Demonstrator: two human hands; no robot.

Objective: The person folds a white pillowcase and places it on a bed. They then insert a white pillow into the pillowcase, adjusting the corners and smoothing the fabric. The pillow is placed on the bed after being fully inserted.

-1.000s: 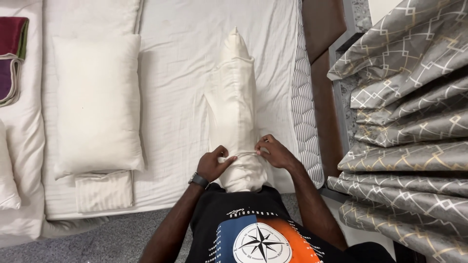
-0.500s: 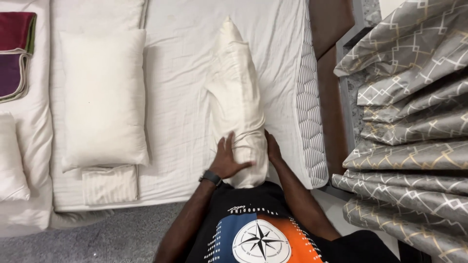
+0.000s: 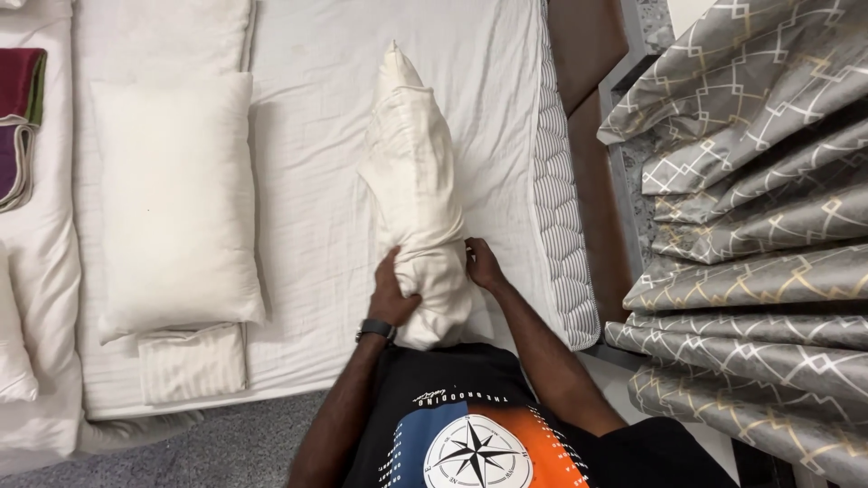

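Where the cream pillow (image 3: 414,194) narrows, left hand (image 3: 393,291) and right hand (image 3: 482,265), fingers clamped around it.

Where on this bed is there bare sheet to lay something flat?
One strip runs between the flat pillow and the cased pillow gripped by the left hand and right hand. Another lies above the cased pillow's tip. The left edge, by the folded cloth, is crowded.

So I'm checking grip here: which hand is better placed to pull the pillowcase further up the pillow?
Probably the left hand: it wraps the bunched pillowcase at the near end of the pillow, fingers closed on the fabric. The right hand only presses against the side.
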